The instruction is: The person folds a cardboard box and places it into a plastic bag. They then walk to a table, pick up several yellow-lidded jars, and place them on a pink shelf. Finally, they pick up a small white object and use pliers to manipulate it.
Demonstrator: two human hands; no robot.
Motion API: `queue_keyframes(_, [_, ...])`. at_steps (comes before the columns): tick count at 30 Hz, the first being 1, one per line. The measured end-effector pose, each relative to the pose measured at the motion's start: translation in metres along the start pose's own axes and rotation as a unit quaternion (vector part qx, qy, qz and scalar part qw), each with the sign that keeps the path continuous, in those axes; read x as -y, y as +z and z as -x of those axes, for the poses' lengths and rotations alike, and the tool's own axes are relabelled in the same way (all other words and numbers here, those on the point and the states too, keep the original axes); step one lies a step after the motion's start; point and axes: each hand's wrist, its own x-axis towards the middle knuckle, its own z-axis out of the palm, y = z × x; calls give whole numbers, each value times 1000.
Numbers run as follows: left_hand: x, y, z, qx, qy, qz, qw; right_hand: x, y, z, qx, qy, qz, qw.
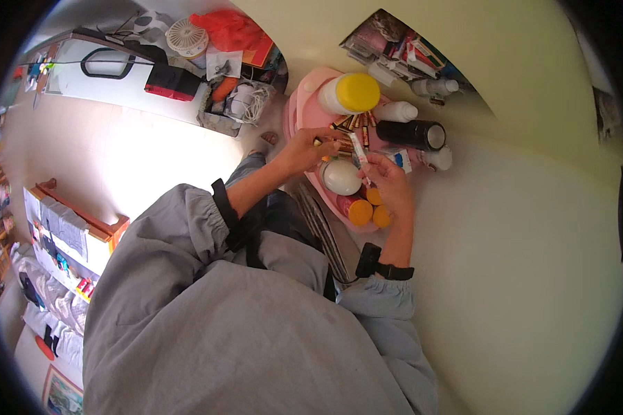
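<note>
My right hand [387,179] grips a slim white printed stick [359,148] between thumb and fingers, its free end pointing away from me. My left hand [314,148] reaches over several small gold-and-brown cylinders [364,136], its fingertips close to that free end. Whether the left fingers hold one of the cylinders is unclear. These lie on the top of a pink plastic stand [314,106]. Just below my hands is a rounded white lid or container [342,177]. Part of the stand's top is hidden by my hands.
Around the stand's top are a white jar with a yellow lid [355,93], a white bottle [396,111], a black cylinder [412,135] and orange-capped containers [360,212]. A wall [514,207] borders the right. A box with cables [239,104] stands to the left.
</note>
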Motion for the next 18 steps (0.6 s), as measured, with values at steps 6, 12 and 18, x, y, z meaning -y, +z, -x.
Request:
queue_keyframes(6, [-13, 17, -1, -7, -21, 20, 1000, 1, 10, 26, -12, 5, -58, 998])
queue_keyframes(12, [-21, 6, 6, -1, -43, 49, 998, -2, 11, 41, -98, -60, -188, 976])
queue_keyframes(18, [-21, 6, 19, 18, -16, 92, 995, -7, 11, 40, -114, -93, -241, 959])
